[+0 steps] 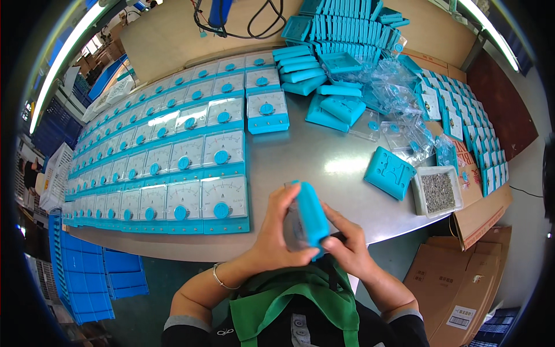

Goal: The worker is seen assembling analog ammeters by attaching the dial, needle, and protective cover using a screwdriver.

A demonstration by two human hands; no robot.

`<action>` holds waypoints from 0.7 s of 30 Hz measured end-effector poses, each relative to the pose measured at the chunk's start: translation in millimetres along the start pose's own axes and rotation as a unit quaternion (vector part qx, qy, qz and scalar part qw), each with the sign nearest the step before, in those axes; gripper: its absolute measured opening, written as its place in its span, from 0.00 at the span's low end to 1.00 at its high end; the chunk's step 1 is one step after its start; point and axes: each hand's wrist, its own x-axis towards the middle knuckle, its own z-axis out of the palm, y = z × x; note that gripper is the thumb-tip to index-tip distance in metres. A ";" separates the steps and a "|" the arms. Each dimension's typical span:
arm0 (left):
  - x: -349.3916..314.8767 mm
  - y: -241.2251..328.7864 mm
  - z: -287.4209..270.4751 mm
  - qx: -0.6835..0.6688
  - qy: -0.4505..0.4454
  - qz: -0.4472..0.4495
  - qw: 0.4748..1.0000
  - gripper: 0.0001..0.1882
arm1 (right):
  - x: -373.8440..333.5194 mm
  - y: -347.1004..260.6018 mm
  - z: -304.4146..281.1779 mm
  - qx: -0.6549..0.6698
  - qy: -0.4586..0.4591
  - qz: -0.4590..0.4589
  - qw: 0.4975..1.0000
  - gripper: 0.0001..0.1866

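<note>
Just past the near table edge, I hold an ammeter [313,215] with a teal case, tilted on its side with the case's back to the right. My left hand [270,240] is closed around it from the left, fingers at the top and thumb at the lower end. A clear cover shows partly between those fingers; the dial is turned out of sight. My right hand [350,250] grips the lower right of the case between thumb and fingers. Farther right lies a loose teal case [389,173], beside a white tray [420,196] of small metal screws [438,192].
Rows of finished ammeters [224,199] cover the table's left side. Clear covers [399,95] and stacked teal cases [352,29] pile up at the back. White dial plates on teal parts [452,124] stand at right on cardboard. A blue tool [219,13] hangs above with cable.
</note>
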 end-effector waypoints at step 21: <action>94.8 10.9 -73.4 0.745 -0.158 0.111 0.639 0.39 | 39.0 -33.8 -135.9 -0.287 0.136 0.077 0.945 0.13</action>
